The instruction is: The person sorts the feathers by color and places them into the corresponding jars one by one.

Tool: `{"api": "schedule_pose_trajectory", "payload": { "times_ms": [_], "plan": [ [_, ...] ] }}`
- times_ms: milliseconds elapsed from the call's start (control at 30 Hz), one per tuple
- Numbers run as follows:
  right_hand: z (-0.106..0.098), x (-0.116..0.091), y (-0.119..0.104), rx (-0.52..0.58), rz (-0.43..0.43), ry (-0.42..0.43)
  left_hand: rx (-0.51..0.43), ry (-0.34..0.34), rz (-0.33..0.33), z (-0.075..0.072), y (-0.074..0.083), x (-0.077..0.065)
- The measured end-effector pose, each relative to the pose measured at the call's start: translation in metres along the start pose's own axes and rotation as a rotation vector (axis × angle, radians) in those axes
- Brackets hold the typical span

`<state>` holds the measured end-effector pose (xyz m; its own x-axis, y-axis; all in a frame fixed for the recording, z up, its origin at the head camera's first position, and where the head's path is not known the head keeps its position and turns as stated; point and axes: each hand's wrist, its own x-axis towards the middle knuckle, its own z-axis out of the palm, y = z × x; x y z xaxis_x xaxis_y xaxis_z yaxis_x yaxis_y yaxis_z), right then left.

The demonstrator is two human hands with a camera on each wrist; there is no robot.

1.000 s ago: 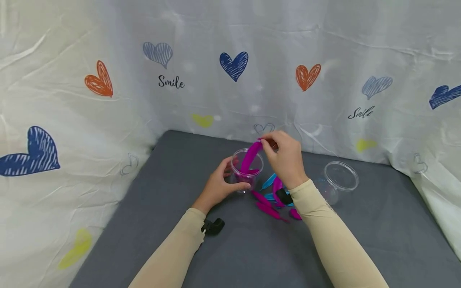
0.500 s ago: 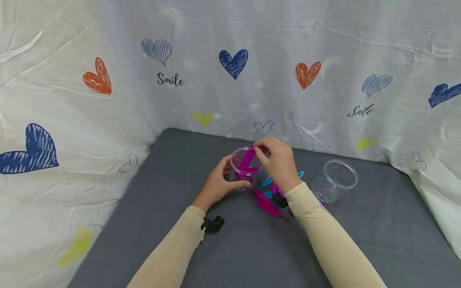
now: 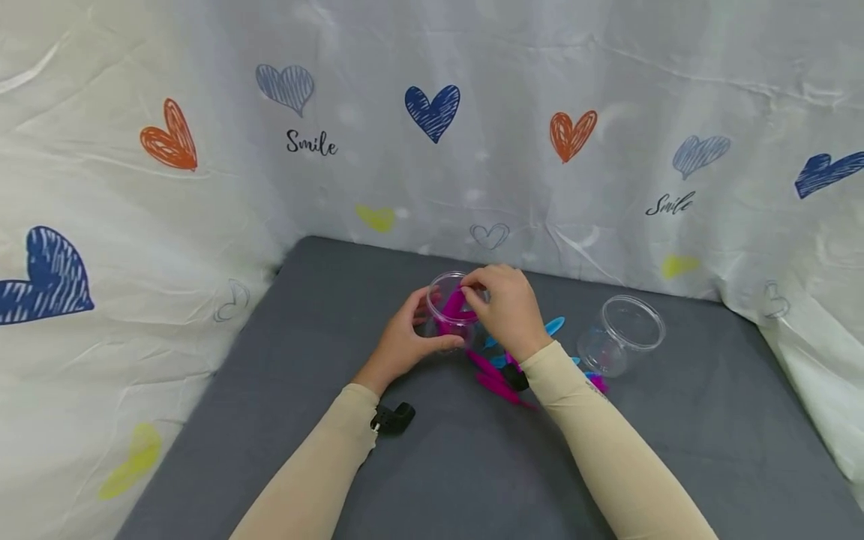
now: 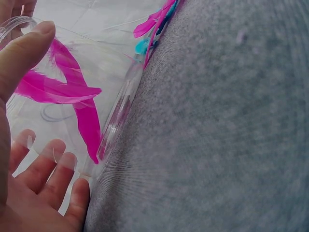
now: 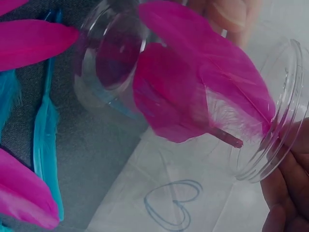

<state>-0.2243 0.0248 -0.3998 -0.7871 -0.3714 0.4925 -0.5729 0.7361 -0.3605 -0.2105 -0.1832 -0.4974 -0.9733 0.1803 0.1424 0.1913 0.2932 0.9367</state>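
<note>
My left hand (image 3: 401, 345) holds a clear plastic cup (image 4: 118, 113) on the table, thumb on one side and fingers on the other. Inside the cup, a magenta feather (image 5: 169, 101) shows through the wall. At the mouth, my right hand (image 3: 508, 309) pinches the end of another magenta feather (image 5: 236, 79), most of which lies within the cup. Beneath my right hand and wrist are loose magenta feathers (image 3: 496, 384) and blue feathers (image 3: 555, 325), partly hidden by the arm.
A second clear plastic cup (image 3: 610, 352) stands to the right of the feathers. Grey cloth (image 3: 445, 465) covers the table. Behind it hangs a pale curtain (image 3: 499, 180) printed with hearts.
My right hand has moved down and left to the cup's mouth, lowering the pinched magenta feather deeper inside. My left hand keeps its hold on the cup. The head view has shifted slightly.
</note>
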Motion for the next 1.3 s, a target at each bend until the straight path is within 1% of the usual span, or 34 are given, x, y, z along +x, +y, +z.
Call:
{"api": "schedule_pose_trajectory", "payload": {
  "times_ms": [133,367,533,733,900,1000,1100,1300],
  "plan": [
    [-0.001,0.000,0.001,-0.019,-0.005,0.002,0.021,-0.011,-0.001,0.002,0.001,0.002],
    [-0.001,-0.004,0.006,-0.017,0.018,-0.028,0.014,-0.024,-0.003,0.008,0.002,0.005],
    [-0.002,-0.006,0.010,-0.019,0.019,-0.025,0.015,-0.033,-0.008,0.010,0.004,0.006],
    [-0.008,-0.010,0.015,0.003,0.004,0.022,0.015,-0.039,-0.016,0.011,0.004,0.007],
    [-0.017,-0.016,0.021,0.025,0.015,0.074,0.013,-0.033,-0.020,0.009,0.001,0.008],
    [-0.022,-0.022,0.025,0.022,0.033,0.088,0.021,-0.028,-0.020,0.007,0.000,0.009],
    [-0.025,-0.030,0.033,0.012,0.065,0.070,0.027,-0.023,-0.025,0.006,-0.002,0.009],
    [-0.028,-0.050,0.042,0.002,0.096,-0.009,0.025,0.004,-0.046,0.002,-0.002,0.006]
  ]
}}
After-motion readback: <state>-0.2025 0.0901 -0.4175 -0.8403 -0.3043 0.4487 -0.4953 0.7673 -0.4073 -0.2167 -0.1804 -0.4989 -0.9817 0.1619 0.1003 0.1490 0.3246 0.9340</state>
